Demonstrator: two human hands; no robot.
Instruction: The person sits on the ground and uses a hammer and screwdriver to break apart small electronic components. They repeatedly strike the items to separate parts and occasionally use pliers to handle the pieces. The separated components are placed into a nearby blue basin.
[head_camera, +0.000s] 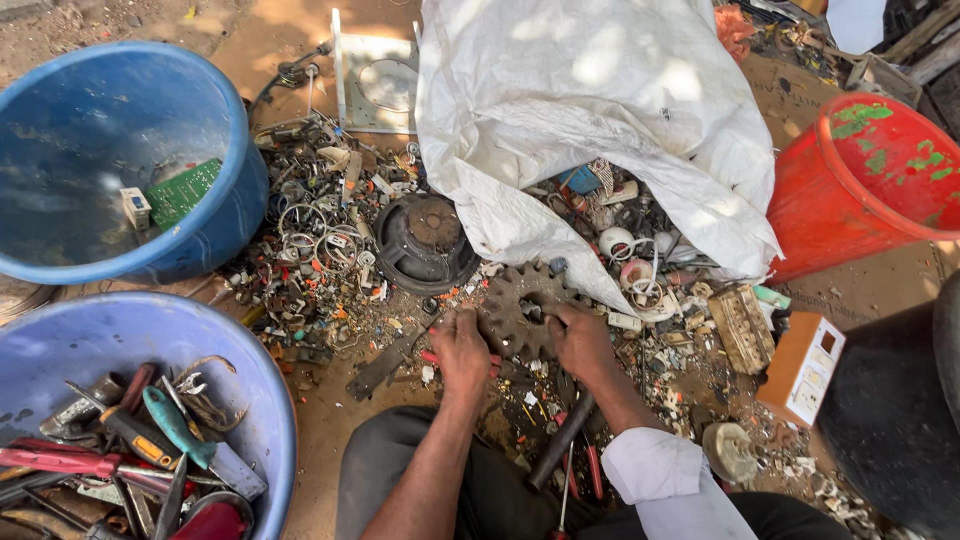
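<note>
The person's left hand (462, 352) rests on the scrap over a red-handled tool (440, 358), its grip unclear, while the right hand (580, 338) clamps the rusty toothed gear (520, 305) at centre; the teeth could nick fingers. At ten o'clock a blue tub (215, 215) holds a green circuit board (180, 190); at seven o'clock the lavender basin (270, 400) holds hand tools (150, 440).

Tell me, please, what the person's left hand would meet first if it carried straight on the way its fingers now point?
The left hand points up-frame; it would probably meet the rusty toothed gear edge first, then the dark round part beyond, though depth is unclear.
</note>
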